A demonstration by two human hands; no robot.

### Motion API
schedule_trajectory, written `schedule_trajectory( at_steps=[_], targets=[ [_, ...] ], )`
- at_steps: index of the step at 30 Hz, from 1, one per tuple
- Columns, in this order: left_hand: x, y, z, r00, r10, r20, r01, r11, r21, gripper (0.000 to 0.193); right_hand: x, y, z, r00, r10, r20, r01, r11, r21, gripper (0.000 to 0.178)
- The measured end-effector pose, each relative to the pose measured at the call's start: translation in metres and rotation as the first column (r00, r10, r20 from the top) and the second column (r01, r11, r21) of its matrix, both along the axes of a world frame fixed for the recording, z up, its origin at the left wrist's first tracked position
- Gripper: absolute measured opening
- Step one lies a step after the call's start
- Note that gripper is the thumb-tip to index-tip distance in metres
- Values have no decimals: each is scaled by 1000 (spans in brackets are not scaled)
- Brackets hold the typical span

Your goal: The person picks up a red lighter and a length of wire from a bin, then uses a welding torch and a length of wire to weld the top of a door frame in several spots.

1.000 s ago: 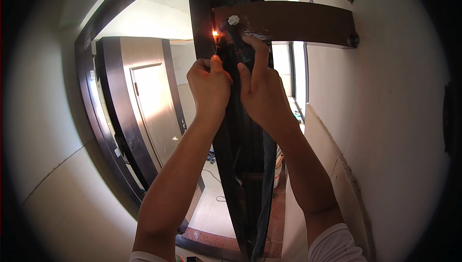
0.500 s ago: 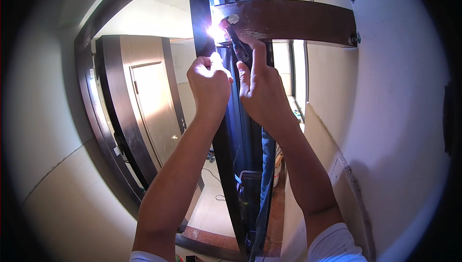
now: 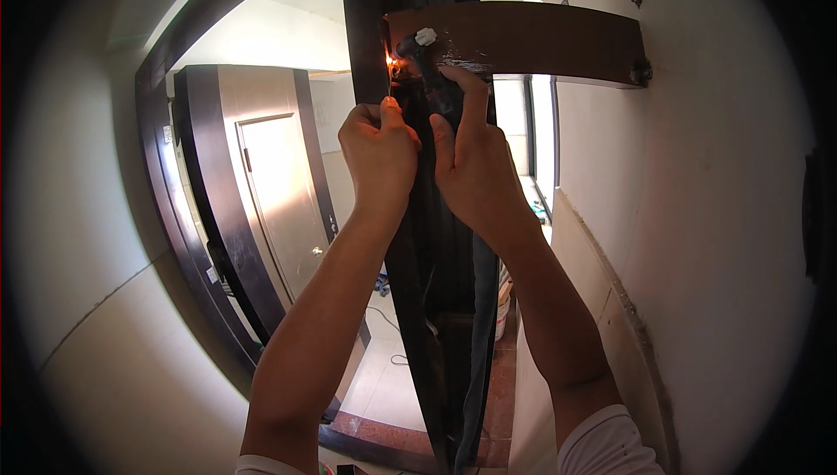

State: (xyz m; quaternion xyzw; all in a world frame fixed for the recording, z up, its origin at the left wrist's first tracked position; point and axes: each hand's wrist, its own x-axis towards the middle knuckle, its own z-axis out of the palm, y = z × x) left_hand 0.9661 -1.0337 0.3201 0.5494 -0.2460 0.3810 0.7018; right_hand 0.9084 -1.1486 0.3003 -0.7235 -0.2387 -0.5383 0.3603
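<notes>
Light (image 3: pixel 391 63), small and orange, glows at the left end of a long, flat, dark brown beam (image 3: pixel 558 43), right by a tall, dark post (image 3: pixel 366 39). My bare left hand (image 3: pixel 379 157) is just under the glow. Its thumb and fingers pinch a thin, straight rod (image 3: pixel 389 89), and the rod points up at the bright spot. My bare right hand (image 3: pixel 475 161) is just beside it, with a small gap between the two. It holds a black, stick-like tool (image 3: pixel 425 61), with the pointing finger stretched up and the thumb on the left side. The tool's top leans left, near the glow. I cannot tell if its tip touches the beam, because it is so dark there. A small white lump (image 3: pixel 425 36) shows by the top of the tool. Under my right hand, a long, dark grey hose (image 3: pixel 482 300) runs down along the post. The beam's right end is by a pale wall (image 3: pixel 724 126). Far back on my left is a shiny tan door (image 3: pixel 283 213) with a round knob (image 3: pixel 316 251). My sleeves (image 3: pixel 606 444) are white.
</notes>
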Motion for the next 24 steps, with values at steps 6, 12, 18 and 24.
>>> schedule_trajectory(
  at_steps=[6, 12, 18, 24],
  targets=[
    [5, -2, -2, 996, 75, 55, -77, 997, 25, 32, 11, -4, -3, 998, 13, 55, -10, 999, -40, 53],
    [-4, -4, -1, 998, 64, 22, -64, 998, 14, 32, 14, -3, -5, 990, 82, 117, -82, 997, -2, 53],
    [-2, -4, -1, 995, 96, 2, -96, 995, 32, 33, 18, -4, -6, 983, 102, 155, -109, 993, 36, 52],
    [-1, -4, -2, 994, 105, 17, -105, 994, 36, 33, 20, -3, -9, 980, 125, 156, -134, 990, 45, 51]
  ],
)
